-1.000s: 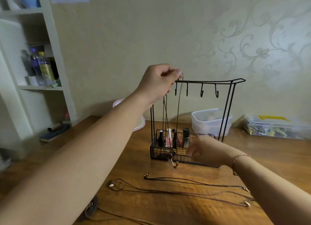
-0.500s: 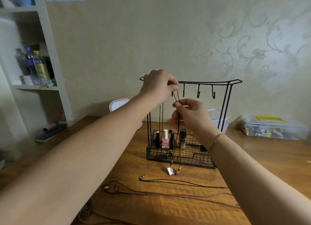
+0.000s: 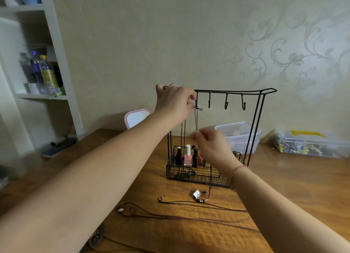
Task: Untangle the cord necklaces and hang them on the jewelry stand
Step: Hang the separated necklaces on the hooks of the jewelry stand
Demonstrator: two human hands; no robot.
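A cord necklace [image 3: 196, 118] is pinched at the stand's [image 3: 253, 124] leftmost visible hook by the left hand [image 3: 174, 101] and lower down by the right hand's [image 3: 212, 145] fingers. Four hooks are counted. No label is readable.

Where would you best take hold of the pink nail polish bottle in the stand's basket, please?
Probably by its white cap, pinched from straight above: the pink nail polish bottle stands upright, its body flanked by dark bottles and ringed by the basket wire.
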